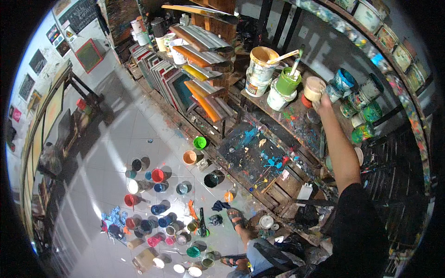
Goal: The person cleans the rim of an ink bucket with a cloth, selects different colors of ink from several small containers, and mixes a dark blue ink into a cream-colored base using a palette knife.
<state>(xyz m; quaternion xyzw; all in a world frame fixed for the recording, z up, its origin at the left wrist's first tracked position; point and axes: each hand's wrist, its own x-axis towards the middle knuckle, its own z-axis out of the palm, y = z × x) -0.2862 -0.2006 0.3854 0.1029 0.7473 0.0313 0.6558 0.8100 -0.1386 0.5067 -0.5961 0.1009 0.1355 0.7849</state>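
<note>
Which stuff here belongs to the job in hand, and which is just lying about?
Likely in the job:
- pale beige round tub, gripped by the right hand
- green round tub beside it, sticks standing inside

Seemingly lying about, on the floor:
- orange round pot
- red round pot
- crumpled light-blue heap, material unclear
</note>
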